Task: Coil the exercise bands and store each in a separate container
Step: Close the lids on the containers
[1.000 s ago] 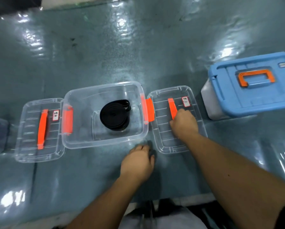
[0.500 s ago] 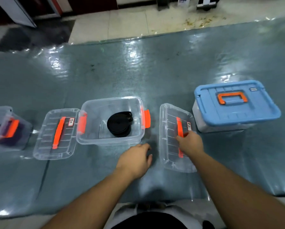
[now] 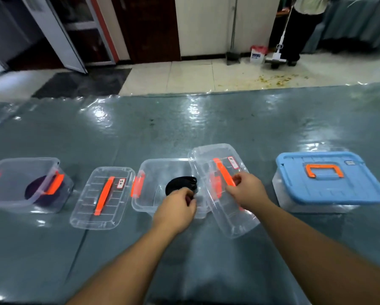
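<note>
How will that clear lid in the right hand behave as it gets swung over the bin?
The clear lid looks thin and light; the right hand lifts it by its orange handle alone. Held at one point, it hangs tilted and could swing. The glossy plastic may slip or flex slightly.

Both forearms extended, left hand [image 3: 176, 208] fingers curled, right hand [image 3: 246, 190] pinching

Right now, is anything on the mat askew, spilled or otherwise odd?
Only the clear lid: the right hand grips its orange handle and holds it tilted, partly over the open box with the black band, not seated. The left hand is at the box's near rim. Nothing spilled on the mat.
</note>
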